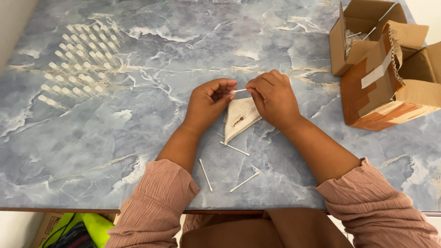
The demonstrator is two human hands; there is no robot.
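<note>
Overhead, from the head view, a blue-grey marbled table is seen. At its far right two open cardboard boxes are set touching one another: a smaller one behind, with thin white sticks showing inside, and a taped one in front. On the left of the table a grid of small white pieces is laid out in rows, well apart from the hands. Nearer the table's front edge three loose cotton swabs are scattered (none touching another). A green and dark bag is glimpsed below the table's edge. Nothing is placed between the hands and the camera.

Both forearms, in pink crinkled sleeves, are brought inward over the middle of the table. The left hand is curled, its thumb and fingertips pinched on one end of a white swab stick. The right hand is curled likewise, its fingertips closed on the other end. A folded beige cloth is seen just under the hands, partly covered by the right hand; whether it is gripped cannot be told.
</note>
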